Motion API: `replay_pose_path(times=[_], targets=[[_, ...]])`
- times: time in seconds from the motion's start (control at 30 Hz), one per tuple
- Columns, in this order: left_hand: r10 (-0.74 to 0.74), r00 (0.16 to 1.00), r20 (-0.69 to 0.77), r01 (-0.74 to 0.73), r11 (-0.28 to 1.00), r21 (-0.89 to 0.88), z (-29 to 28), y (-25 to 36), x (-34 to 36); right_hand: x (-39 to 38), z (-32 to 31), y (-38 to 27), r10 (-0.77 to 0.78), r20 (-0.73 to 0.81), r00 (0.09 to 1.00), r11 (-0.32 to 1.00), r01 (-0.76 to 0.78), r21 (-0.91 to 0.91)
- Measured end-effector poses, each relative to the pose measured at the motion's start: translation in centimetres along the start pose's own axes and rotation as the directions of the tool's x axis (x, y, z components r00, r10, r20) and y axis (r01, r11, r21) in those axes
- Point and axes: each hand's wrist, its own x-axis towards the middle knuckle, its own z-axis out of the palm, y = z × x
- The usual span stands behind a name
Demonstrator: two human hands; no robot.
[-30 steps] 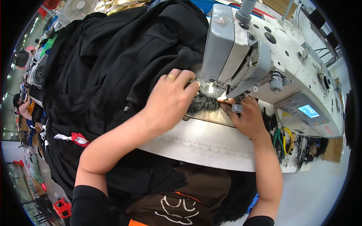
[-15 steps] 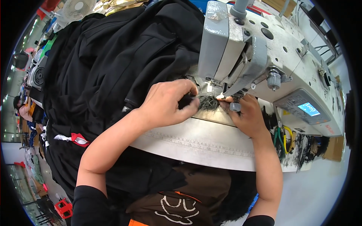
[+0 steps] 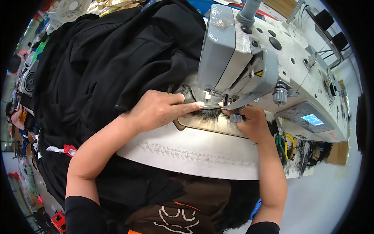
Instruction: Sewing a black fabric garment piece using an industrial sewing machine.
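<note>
My left hand point(image 3: 159, 110) lies on a dark, fur-trimmed strip point(image 3: 208, 107) at the needle area of a grey sewing machine point(image 3: 218, 46), index finger extended along it and the other fingers curled on it. To the right of the presser foot point(image 3: 226, 102), my right hand point(image 3: 251, 124) pinches the same strip, its fingertips partly hidden by the machine. Black fur shows below the strip. A large heap of black fabric point(image 3: 109, 58) covers the left of the work surface and hangs toward my lap.
The pale table extension point(image 3: 183, 152) carries a printed scale. Scissors with green and yellow handles point(image 3: 288, 146), fur scraps and a small screen point(image 3: 311, 120) are at the right. A fan point(image 3: 70, 9) stands at top left. Another person point(image 3: 15, 115) is at the far left edge.
My left hand has moved left and down, and its index finger has straightened along the strip, which now shows a flat edge with less fur on top. My right hand stays beside the presser foot.
</note>
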Motion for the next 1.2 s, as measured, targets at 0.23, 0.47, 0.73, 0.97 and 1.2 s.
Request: replay_pose_path(times=[0.23,0.47,0.73,0.97,1.2], targets=[[0.04,0.999,0.0,-0.04,0.996,0.076,0.6,0.0,0.3,-0.2,0.5,0.9,0.078,0.026,0.997,0.99,-0.074,-0.124],[0.127,0.992,-0.025,-0.12,0.976,0.181,1.5,1.9,1.1,-0.1,0.6,1.0,-0.055,0.0,0.999,0.984,0.054,-0.171],[0.127,0.991,0.05,-0.128,0.991,0.022,1.3,1.6,-0.2,-0.2,-0.5,-0.1,-0.233,-0.014,0.972,0.941,0.222,-0.257],[0.17,0.985,0.014,-0.171,0.982,0.081,0.6,1.5,-0.6,-0.8,-1.7,-0.6,-0.25,0.036,0.968,0.928,0.25,-0.275],[0.171,0.983,0.065,-0.179,0.97,0.163,0.6,1.5,-0.3,-0.8,-2.0,-0.1,-0.232,0.093,0.968,0.906,0.25,-0.342]])
